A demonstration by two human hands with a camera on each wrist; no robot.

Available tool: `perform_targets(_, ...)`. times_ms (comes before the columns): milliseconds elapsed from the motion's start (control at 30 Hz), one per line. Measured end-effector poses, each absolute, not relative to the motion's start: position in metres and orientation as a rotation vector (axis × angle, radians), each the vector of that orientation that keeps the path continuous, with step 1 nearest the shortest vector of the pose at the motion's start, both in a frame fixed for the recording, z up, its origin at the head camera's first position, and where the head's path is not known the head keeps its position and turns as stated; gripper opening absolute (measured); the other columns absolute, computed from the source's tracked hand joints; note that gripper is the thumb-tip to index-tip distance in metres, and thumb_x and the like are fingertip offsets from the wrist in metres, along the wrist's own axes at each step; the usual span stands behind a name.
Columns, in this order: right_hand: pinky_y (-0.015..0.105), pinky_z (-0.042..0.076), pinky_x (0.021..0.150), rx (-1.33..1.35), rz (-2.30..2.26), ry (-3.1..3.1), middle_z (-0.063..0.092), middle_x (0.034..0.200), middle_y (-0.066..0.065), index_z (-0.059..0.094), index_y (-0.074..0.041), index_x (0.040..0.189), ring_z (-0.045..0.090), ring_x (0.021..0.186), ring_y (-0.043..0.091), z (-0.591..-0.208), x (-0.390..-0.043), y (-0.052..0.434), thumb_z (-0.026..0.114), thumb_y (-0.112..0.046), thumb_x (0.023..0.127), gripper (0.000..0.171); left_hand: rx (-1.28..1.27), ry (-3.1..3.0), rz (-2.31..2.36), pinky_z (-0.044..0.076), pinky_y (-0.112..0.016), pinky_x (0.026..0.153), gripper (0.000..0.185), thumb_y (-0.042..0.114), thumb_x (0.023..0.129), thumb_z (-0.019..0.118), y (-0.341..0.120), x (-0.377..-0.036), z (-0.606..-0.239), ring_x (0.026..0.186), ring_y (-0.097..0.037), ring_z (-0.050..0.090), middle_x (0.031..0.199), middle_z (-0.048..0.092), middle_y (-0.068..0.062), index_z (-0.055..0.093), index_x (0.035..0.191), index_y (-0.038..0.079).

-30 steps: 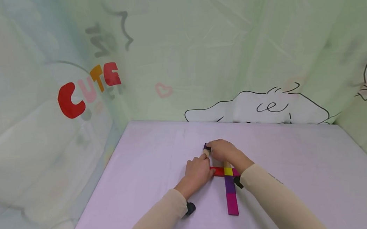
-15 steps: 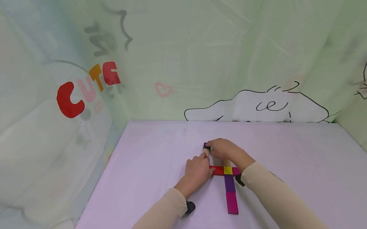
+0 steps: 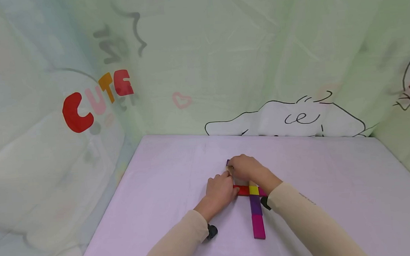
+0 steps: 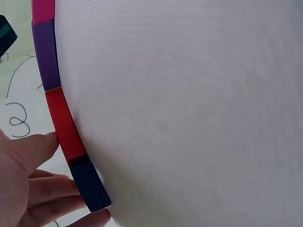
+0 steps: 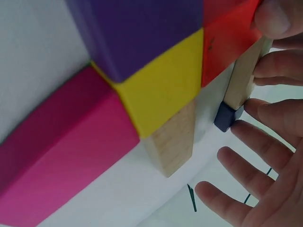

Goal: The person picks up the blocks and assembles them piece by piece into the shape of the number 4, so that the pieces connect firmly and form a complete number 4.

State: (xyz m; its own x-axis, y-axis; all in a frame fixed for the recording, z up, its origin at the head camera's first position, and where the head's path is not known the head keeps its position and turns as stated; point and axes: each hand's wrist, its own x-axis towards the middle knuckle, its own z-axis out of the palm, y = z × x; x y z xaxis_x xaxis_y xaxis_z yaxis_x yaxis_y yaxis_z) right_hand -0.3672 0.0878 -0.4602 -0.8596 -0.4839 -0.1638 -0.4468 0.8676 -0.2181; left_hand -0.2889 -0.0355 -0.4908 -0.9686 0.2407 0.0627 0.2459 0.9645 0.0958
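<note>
A small dark blue block [image 3: 228, 163] sits on the far end of a plain wooden stick [image 5: 242, 75], which lies on the pink table [image 3: 165, 177] left of centre. The right hand [image 3: 244, 167] covers this spot from the right. In the right wrist view its fingers [image 5: 251, 165] are straight and spread, one fingertip touching the block's end; no finger curls round it.

The left hand [image 3: 221, 190] lies just near and left of the block. Its fingertips [image 4: 52, 191] are held together and rest against the left end of a crosswise bar, where that bar's dark blue segment [image 4: 90, 187] meets its red segment [image 3: 243, 190]. The thumb [image 4: 33, 146] presses the red segment's side. Whether the fingers pinch the bar or only steady it cannot be told.

The crosswise bar runs left to right, red then a yellow square [image 3: 254, 190], then magenta under the right wrist. A long bar [image 3: 257, 215], purple then magenta, runs from the yellow square toward the near edge. A second plain wooden piece [image 5: 173, 142] extends from the yellow square toward the far side, beside the first stick.

Both forearms wear beige sleeves [image 3: 177, 243]. Behind the table hangs a pale green printed cloth [image 3: 257, 62] with the red and orange letters "CUTE" [image 3: 95, 99] at left and a line-drawn cartoon animal [image 3: 289, 119] at centre.
</note>
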Motion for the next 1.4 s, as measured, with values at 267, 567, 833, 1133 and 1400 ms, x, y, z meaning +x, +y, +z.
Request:
perform_targets(267, 0.052, 0.056, 0.097, -0.795, -0.242, 2.866, 0.07, 0.114, 0.01, 0.074, -0.01, 0.124, 0.065, 0.109, 0.033, -0.451, -0.354, 0.092, 0.063, -0.019, 0.101, 0.027, -0.401, -3.051, -0.189, 0.056, -0.043, 0.078, 0.035, 0.039, 0.096, 0.071, -0.032, -0.288, -0.488, 0.088, -0.024, 0.066, 0.127, 0.069, 0.003, 0.076, 0.121, 0.015)
perform_targets(567, 0.057, 0.054, 0.1, -0.727, -0.302, 2.926, 0.066, 0.131, 0.017, 0.07, -0.01, 0.132, 0.062, 0.121, 0.039, -0.444, -0.353, 0.107, 0.062, -0.016, 0.1, 0.034, -0.355, -3.095, -0.178, 0.055, -0.042, 0.075, 0.037, 0.043, 0.095, 0.072, -0.033, -0.294, -0.49, 0.082, -0.023, 0.064, 0.111, 0.069, -0.001, 0.075, 0.112, 0.01)
perform_targets(833, 0.056, 0.054, 0.1, -0.7, -0.303, 2.965, 0.066, 0.132, 0.017, 0.071, -0.011, 0.129, 0.061, 0.122, 0.039, -0.437, -0.346, 0.121, 0.066, -0.019, 0.099, 0.031, -0.328, -3.147, -0.198, 0.056, -0.047, 0.084, 0.036, 0.042, 0.094, 0.073, -0.033, -0.296, -0.491, 0.085, -0.024, 0.064, 0.115, 0.07, -0.004, 0.076, 0.11, 0.01)
perform_targets(1133, 0.057, 0.054, 0.1, -0.683, -0.313, 2.994, 0.065, 0.134, 0.016, 0.072, -0.011, 0.128, 0.06, 0.124, 0.04, -0.431, -0.339, 0.132, 0.066, -0.019, 0.099, 0.031, -0.319, -3.157, -0.232, 0.056, -0.05, 0.086, 0.034, 0.039, 0.094, 0.074, -0.028, -0.292, -0.481, 0.085, -0.025, 0.064, 0.109, 0.068, -0.005, 0.075, 0.107, 0.008)
perform_targets(1400, 0.057, 0.054, 0.099, -0.674, -0.307, 3.021, 0.066, 0.134, 0.016, 0.073, -0.011, 0.126, 0.059, 0.124, 0.04, -0.429, -0.33, 0.138, 0.069, -0.021, 0.098, 0.03, -0.329, -3.159, -0.326, 0.055, -0.049, 0.085, 0.033, 0.037, 0.091, 0.076, -0.022, -0.289, -0.479, 0.087, -0.025, 0.06, 0.112, 0.067, -0.008, 0.073, 0.108, 0.008)
